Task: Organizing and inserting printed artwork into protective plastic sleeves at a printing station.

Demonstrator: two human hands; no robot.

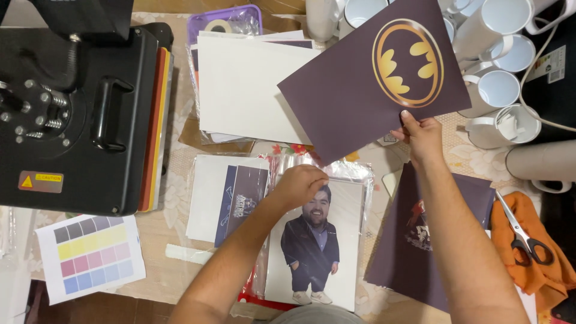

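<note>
Right hand (423, 137) pinches a dark printed sheet (366, 90) lifted above the bench (162, 240); left hand (298, 185) rests curled on a caricature print (318, 246).

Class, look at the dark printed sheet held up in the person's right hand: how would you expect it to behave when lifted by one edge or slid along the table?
The dark printed sheet is pinched at one edge by the right hand yet stays nearly flat, so it is probably light, fairly stiff card. Its surface looks smooth, so it would likely slide easily over the white sheets beneath. Being thin, it may crease if gripped hard.
</note>
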